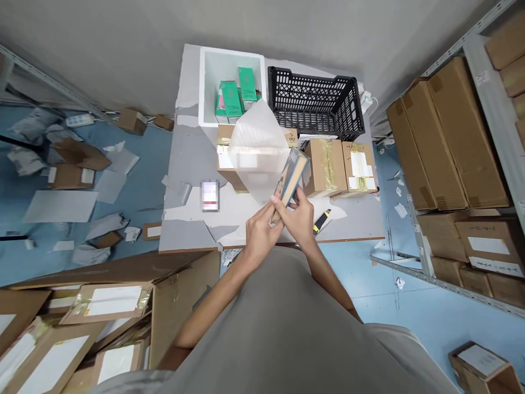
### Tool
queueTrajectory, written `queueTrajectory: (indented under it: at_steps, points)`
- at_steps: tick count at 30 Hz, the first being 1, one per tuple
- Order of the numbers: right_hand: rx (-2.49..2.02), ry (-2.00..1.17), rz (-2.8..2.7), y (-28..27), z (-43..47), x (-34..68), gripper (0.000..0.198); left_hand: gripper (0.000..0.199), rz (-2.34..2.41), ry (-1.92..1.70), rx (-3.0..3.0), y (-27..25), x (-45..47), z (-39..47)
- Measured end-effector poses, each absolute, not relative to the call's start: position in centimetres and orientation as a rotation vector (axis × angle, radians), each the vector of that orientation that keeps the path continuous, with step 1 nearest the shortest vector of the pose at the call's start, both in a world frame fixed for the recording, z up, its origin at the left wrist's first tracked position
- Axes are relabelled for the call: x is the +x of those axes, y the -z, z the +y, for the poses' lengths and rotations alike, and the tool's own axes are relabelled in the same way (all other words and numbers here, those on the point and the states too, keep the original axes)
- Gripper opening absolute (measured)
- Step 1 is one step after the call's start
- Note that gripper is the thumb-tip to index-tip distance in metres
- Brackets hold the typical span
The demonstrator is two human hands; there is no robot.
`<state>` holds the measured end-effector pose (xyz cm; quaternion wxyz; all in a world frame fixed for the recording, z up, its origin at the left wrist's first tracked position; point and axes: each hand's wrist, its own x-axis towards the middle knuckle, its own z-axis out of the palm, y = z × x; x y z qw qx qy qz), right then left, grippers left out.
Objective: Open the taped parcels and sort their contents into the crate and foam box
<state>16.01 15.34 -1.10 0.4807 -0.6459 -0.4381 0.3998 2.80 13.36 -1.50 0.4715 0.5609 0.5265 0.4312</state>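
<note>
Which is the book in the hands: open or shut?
The book is shut: its cream pages form one compact block between blue cover edges.

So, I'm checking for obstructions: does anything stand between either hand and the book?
Nothing visible does: the left hand and right hand both hold the book directly. The see-through sheet is to its left; whether they touch is unclear.

No wording can be read for certain. Toward half past eleven, the green boxes bear print too small to decipher. Dark handwriting, equally unclear, marks the taped carton toward half past two and the shelved carton between three and four o'clock. At eight o'clock, the boxed carton's white label is illegible.
</note>
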Motion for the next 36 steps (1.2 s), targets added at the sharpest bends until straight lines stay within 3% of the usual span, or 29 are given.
queueTrajectory:
  at_steps: [2, 5, 9, 12, 17, 21, 27, 32, 36]
  points:
    - [-1.611, -0.910, -1.022, 1.1, 15.7, 16.3, 0.056, 0.053, 1.201, -1.053, 1.488, 1.7, 3.1, 13.0]
    - [-1.512, -0.909, -0.945, 1.1, 16.3, 17.9, 0.056, 0.057, 1.127, -1.034, 1.592, 2.0, 2.4, 13.4]
    - [-1.338, -1.151, -0.824, 0.8, 15.8, 19.9, 0.062, 0.079, 1.285, -1.180, 1.398, 2.5, -0.2, 15.2]
    - [-1.264, -1.325, -0.737, 0.6, 15.0, 20.2, 0.066, 0.090, 1.091, -1.077, 1.031, 2.3, -2.1, 16.0]
    - [-1.268, -1.408, -0.760, 1.1, 14.4, 19.8, 0.072, 0.070, 0.881, -0.913, 0.769, 1.5, -2.6, 15.7]
    - [-1.282, -1.392, -0.865, 1.8, 14.7, 20.0, 0.078, 0.069, 0.937, -0.973, 0.754, 1.8, -2.2, 15.3]
    - [-1.388, -1.048, -1.081, 3.1, 15.5, 20.2, 0.094, 0.070, 1.048, -1.059, 0.865, 2.0, -1.0, 15.2]
    - [-1.430, -1.061, -1.202, 2.1, 14.6, 17.1, 0.085, 0.063, 1.220, -1.109, 1.126, 2.0, 2.2, 13.8]
    - [-1.570, -0.979, -1.108, 1.2, 14.9, 16.2, 0.060, 0.060, 1.213, -1.042, 1.445, 2.6, 3.3, 12.9]
